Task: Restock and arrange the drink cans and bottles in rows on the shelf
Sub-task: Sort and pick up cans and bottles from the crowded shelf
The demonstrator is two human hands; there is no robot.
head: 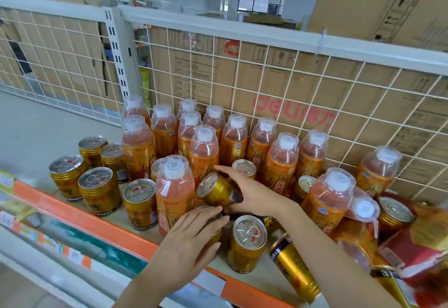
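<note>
Glossy gold metal on the cans (99, 191), ribbed below the rims, with duller silver lids. Same shiny gold wall on the tilted can (218, 191) in the grip of the right hand (254, 196). Clear, smooth plastic on the bottles (203, 152), with see-through domes over matt white caps and glossy printed labels. Matt, smooth beige on the shelf (36, 138); shiny orange strip (97, 225) along its front edge. White-coated wire in the grid (292, 82) at the back edge, white painted metal on the slotted post (118, 60). Matt brown cardboard in the boxes (363, 4) behind. Glossy red wrapping (402, 254) at the right edge.
</note>
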